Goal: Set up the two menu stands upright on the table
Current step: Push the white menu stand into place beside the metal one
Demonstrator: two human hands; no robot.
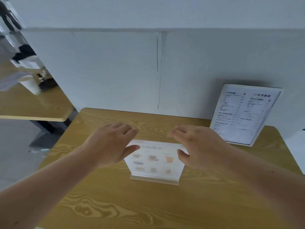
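A small clear menu stand (155,162) with pictures of drinks stands upright on its white base in the middle of the wooden table (115,204). My left hand (110,144) hovers at its upper left corner, thumb near the edge, fingers spread. My right hand (196,146) hovers at its upper right corner, thumb by the edge, fingers apart. Neither hand clearly grips it. A larger black-text menu stand (244,114) stands upright at the back right, leaning toward the wall.
A grey partition wall (115,71) closes the table's far edge. A second wooden table (33,104) at the left holds a white cup (30,85) and dark items. A white object (297,154) sits at the right edge.
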